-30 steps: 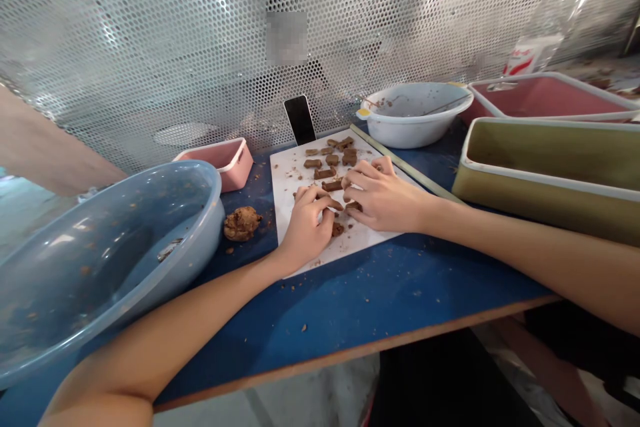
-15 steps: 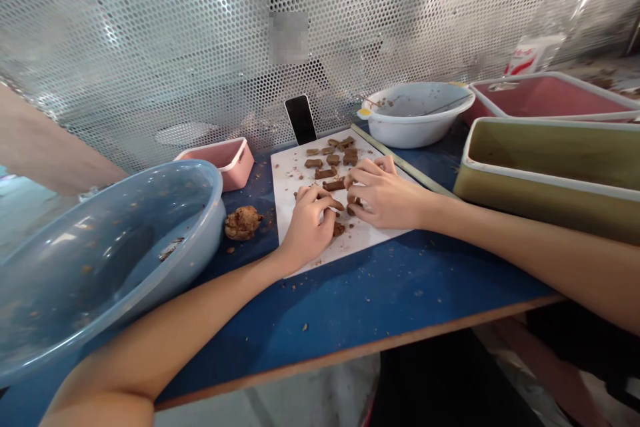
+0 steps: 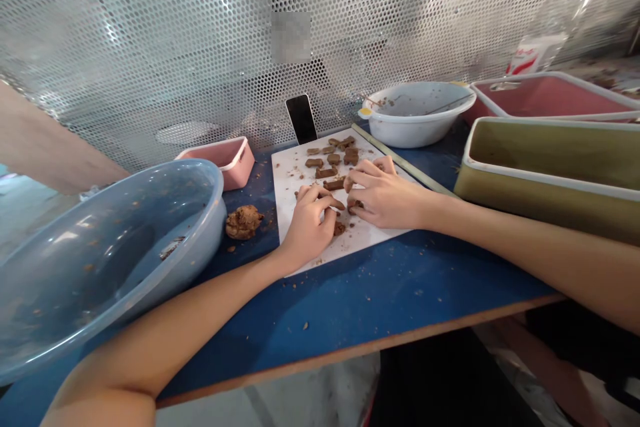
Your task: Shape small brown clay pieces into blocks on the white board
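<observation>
On a white sheet (image 3: 287,173), my left hand (image 3: 311,221) rests with its fingers curled down and thumb drawn in; whatever they press on is mostly hidden. Close by on the right, my right hand (image 3: 387,197) has bent fingers around a small brown clay piece (image 3: 356,204), which shows only in part. Brown crumbs (image 3: 339,229) lie beside the left thumb. Beyond both hands, several shaped clay pieces (image 3: 326,173) lie in loose rows, some narrowed at the middle like bones. A larger rough clay lump (image 3: 243,221) sits on the blue table (image 3: 350,300), left of the sheet.
A big blue basin (image 3: 200,240) stands at left, with a small pink box (image 3: 240,167) behind it. A phone (image 3: 301,120) leans on the perforated metal screen (image 3: 215,47). A thin strip (image 3: 400,159), white bowl (image 3: 417,128), green bin (image 3: 545,203) and red bin (image 3: 565,97) are at right.
Both hands stay in nearly the same place on the sheet. The right fingers have shifted very slightly around the clay piece.
</observation>
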Demonstrator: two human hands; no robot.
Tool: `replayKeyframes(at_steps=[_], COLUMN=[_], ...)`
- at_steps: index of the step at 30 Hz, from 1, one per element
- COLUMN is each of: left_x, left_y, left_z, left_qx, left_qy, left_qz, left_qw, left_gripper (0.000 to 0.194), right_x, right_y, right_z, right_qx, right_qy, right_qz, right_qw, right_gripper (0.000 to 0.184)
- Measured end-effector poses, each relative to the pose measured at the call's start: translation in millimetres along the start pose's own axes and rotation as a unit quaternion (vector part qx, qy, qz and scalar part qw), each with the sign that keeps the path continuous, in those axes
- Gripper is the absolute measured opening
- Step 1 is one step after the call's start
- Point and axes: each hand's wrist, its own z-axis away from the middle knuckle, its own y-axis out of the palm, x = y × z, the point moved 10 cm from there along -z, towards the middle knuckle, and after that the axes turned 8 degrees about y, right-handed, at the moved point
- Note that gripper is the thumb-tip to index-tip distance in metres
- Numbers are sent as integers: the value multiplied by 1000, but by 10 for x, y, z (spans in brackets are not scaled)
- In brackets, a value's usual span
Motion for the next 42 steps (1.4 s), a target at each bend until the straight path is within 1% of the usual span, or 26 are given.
replayKeyframes(at_steps=[3, 6, 12, 17, 23, 26, 29, 34, 42], left_x=[5, 13, -1, 4, 0, 16, 20, -2, -12], left_y=[7, 20, 13, 24, 28, 34, 30, 28, 19], left_z=[5, 4, -5, -7, -6, -2, -2, -15, -11], left_qx=[0, 9, 6, 7, 8, 10, 10, 16, 10], left_qy=[1, -3, -3, -6, -2, -6, -8, -10, -7], left_qz=[-2, -7, -1, 3, -1, -3, -11, -6, 0], left_qw=[1000, 1000, 1000, 1000, 1000, 1000, 1000, 1000, 1000], left_gripper=[34, 34, 33, 33, 33, 33, 34, 33, 33], right_x=[-40, -54, -58, -78, -72, -102, -114, -109, -76], right_y=[-64, -92, -8, 47, -29, -75, -39, 49, 35], right_z=[-6, -9, -9, -6, -14, -24, -23, -5, 7], right_qx=[-14, -15, 8, 20, 9, 3, 14, 26, 26], right_qy=[21, 20, 6, 2, 0, 9, 5, -3, -12], right_qz=[5, 1, -39, -70, -45, -41, -46, -61, -61], right_qw=[1000, 1000, 999, 997, 999, 999, 999, 998, 998], right_gripper=[17, 14, 20, 21, 24, 19, 17, 23, 24])
